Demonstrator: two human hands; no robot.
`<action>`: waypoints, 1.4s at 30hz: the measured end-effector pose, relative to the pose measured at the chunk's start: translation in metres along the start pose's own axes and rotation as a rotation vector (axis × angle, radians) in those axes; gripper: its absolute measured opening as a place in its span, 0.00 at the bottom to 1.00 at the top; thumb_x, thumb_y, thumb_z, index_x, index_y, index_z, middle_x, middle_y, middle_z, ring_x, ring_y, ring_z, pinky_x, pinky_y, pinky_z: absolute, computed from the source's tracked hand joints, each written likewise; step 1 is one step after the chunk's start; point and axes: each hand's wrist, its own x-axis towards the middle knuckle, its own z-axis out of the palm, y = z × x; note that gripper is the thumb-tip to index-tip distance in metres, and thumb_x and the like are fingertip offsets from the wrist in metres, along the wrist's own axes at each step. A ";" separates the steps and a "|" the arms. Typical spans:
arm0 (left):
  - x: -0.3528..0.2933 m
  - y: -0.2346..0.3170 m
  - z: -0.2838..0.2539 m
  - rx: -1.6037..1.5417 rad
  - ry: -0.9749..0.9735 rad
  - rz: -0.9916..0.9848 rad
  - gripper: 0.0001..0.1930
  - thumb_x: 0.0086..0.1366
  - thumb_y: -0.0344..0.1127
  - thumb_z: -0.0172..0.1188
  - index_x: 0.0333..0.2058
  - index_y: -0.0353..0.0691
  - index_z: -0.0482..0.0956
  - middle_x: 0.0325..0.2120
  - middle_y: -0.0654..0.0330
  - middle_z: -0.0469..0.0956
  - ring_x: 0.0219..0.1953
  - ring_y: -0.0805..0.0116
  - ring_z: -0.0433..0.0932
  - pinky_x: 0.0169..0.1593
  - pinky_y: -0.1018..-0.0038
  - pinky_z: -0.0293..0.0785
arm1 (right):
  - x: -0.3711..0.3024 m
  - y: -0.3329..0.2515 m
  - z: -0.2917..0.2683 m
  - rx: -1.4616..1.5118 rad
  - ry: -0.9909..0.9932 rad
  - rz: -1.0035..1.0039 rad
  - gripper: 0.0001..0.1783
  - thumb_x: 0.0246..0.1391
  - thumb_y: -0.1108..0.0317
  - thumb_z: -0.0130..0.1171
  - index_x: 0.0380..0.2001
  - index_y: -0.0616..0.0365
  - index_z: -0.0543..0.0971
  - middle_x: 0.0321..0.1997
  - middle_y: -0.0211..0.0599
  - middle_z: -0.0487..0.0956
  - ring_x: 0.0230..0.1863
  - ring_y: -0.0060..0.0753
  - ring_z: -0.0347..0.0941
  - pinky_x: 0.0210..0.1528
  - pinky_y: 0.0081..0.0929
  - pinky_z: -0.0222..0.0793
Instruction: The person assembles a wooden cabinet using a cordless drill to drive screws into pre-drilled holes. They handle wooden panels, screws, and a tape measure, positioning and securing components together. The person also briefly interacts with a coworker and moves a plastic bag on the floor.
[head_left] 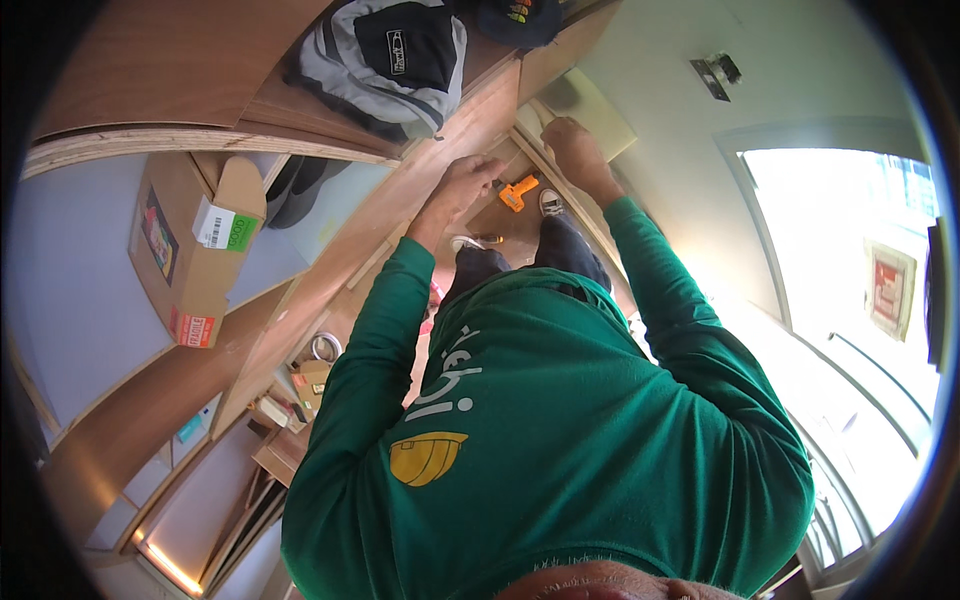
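My left hand [466,187] is raised by the edge of a wooden panel [420,180], with its fingers bent together toward the right. Whatever may be between those fingertips is too small to make out. Across the narrow gap my right hand [578,152] is closed, its knuckles up, beside a pale panel [605,115] at the wall. A whitish end [541,112] shows just beyond the right fist, and I cannot tell whether the hand holds it. Below and between the hands, an orange power drill [518,193] lies near my shoe [550,203].
A grey and black backpack [385,65] and a dark cap [520,20] lie on the wooden top at the far left. An open cardboard box [190,250] stands on the shelf below. An electrical fitting [716,76] sticks out of the right wall, above a bright window [840,250].
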 end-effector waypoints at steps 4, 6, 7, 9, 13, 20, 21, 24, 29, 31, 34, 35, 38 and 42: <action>-0.006 0.002 0.005 -0.058 -0.051 0.009 0.16 0.75 0.41 0.62 0.51 0.35 0.81 0.28 0.71 0.72 0.27 0.82 0.65 0.31 0.83 0.63 | -0.014 -0.040 0.016 0.739 -0.032 0.496 0.14 0.68 0.61 0.60 0.46 0.62 0.81 0.35 0.33 0.82 0.38 0.26 0.78 0.38 0.28 0.77; -0.007 0.006 0.010 0.067 -0.042 0.024 0.17 0.75 0.42 0.62 0.52 0.34 0.80 0.28 0.70 0.74 0.28 0.81 0.68 0.32 0.82 0.66 | -0.019 -0.049 0.028 0.901 0.011 0.558 0.15 0.69 0.59 0.61 0.47 0.62 0.81 0.34 0.28 0.79 0.38 0.19 0.75 0.36 0.24 0.76; -0.007 0.008 0.015 0.060 -0.003 0.079 0.18 0.74 0.42 0.63 0.53 0.34 0.80 0.29 0.69 0.75 0.29 0.80 0.70 0.33 0.82 0.68 | -0.021 -0.051 0.031 0.976 -0.001 0.578 0.14 0.70 0.57 0.60 0.45 0.58 0.81 0.35 0.26 0.79 0.38 0.21 0.75 0.40 0.27 0.76; -0.011 0.014 0.026 0.041 0.087 0.189 0.19 0.74 0.43 0.63 0.54 0.34 0.79 0.30 0.67 0.78 0.31 0.78 0.74 0.35 0.80 0.72 | -0.024 -0.059 0.033 1.154 -0.041 0.616 0.14 0.70 0.56 0.60 0.42 0.56 0.81 0.35 0.25 0.79 0.39 0.21 0.74 0.43 0.29 0.75; -0.019 0.035 0.028 0.256 0.196 0.238 0.16 0.73 0.37 0.63 0.51 0.31 0.81 0.35 0.60 0.82 0.35 0.74 0.80 0.40 0.75 0.78 | -0.026 -0.065 0.037 1.459 -0.271 0.643 0.12 0.69 0.55 0.60 0.38 0.51 0.80 0.36 0.23 0.77 0.41 0.21 0.73 0.48 0.31 0.74; -0.008 0.043 0.006 0.703 0.204 0.627 0.09 0.73 0.34 0.60 0.45 0.34 0.81 0.39 0.52 0.82 0.37 0.60 0.84 0.41 0.67 0.80 | -0.014 -0.050 0.041 1.359 -0.390 0.633 0.12 0.70 0.57 0.58 0.44 0.53 0.80 0.41 0.26 0.78 0.46 0.24 0.74 0.51 0.34 0.73; -0.003 0.048 0.004 0.816 0.179 0.693 0.08 0.73 0.33 0.59 0.45 0.36 0.80 0.41 0.52 0.82 0.37 0.57 0.84 0.41 0.65 0.81 | -0.012 -0.053 0.038 1.296 -0.376 0.651 0.14 0.70 0.57 0.58 0.47 0.54 0.80 0.44 0.28 0.79 0.50 0.27 0.75 0.53 0.37 0.73; 0.013 0.059 0.002 1.174 0.119 0.707 0.06 0.73 0.31 0.55 0.42 0.35 0.73 0.41 0.44 0.81 0.39 0.41 0.82 0.40 0.54 0.79 | -0.011 -0.069 0.024 1.323 -0.252 0.953 0.20 0.71 0.55 0.56 0.56 0.57 0.76 0.57 0.37 0.79 0.60 0.36 0.73 0.60 0.47 0.71; 0.038 0.068 -0.009 1.169 -0.024 0.643 0.08 0.73 0.33 0.53 0.43 0.35 0.69 0.40 0.40 0.81 0.41 0.35 0.81 0.40 0.48 0.76 | -0.025 -0.108 0.028 1.672 -0.280 0.759 0.19 0.74 0.57 0.51 0.59 0.57 0.73 0.64 0.44 0.75 0.64 0.44 0.73 0.66 0.56 0.68; 0.041 0.072 -0.014 1.107 -0.063 0.604 0.09 0.74 0.34 0.52 0.44 0.34 0.69 0.38 0.39 0.81 0.40 0.39 0.83 0.41 0.51 0.78 | -0.029 -0.102 0.054 1.757 -0.084 0.805 0.14 0.74 0.61 0.51 0.54 0.56 0.74 0.55 0.39 0.77 0.56 0.40 0.76 0.63 0.54 0.71; 0.042 0.060 -0.033 1.052 -0.077 0.470 0.10 0.75 0.36 0.51 0.45 0.34 0.70 0.36 0.44 0.81 0.37 0.50 0.86 0.40 0.57 0.81 | -0.041 -0.097 0.073 1.782 0.121 0.859 0.06 0.72 0.64 0.55 0.43 0.54 0.76 0.36 0.28 0.77 0.38 0.29 0.77 0.50 0.44 0.81; 0.042 0.055 -0.040 1.011 -0.111 0.390 0.12 0.77 0.37 0.50 0.46 0.33 0.72 0.34 0.52 0.81 0.34 0.63 0.85 0.39 0.64 0.82 | -0.046 -0.090 0.081 1.717 0.155 0.869 0.07 0.71 0.64 0.56 0.42 0.54 0.77 0.34 0.28 0.77 0.36 0.28 0.78 0.48 0.42 0.82; 0.026 0.040 -0.046 0.655 -0.190 0.103 0.16 0.76 0.43 0.54 0.44 0.33 0.74 0.36 0.50 0.82 0.35 0.57 0.85 0.41 0.65 0.83 | -0.059 -0.101 0.093 1.473 0.269 0.903 0.09 0.68 0.61 0.61 0.38 0.55 0.78 0.30 0.27 0.76 0.30 0.24 0.75 0.36 0.33 0.82; 0.007 0.022 -0.052 0.118 -0.309 -0.184 0.11 0.76 0.40 0.59 0.48 0.40 0.78 0.37 0.63 0.79 0.40 0.73 0.80 0.47 0.74 0.81 | -0.066 -0.100 0.108 1.232 0.403 0.932 0.12 0.65 0.59 0.65 0.36 0.56 0.81 0.26 0.25 0.74 0.25 0.21 0.71 0.29 0.26 0.75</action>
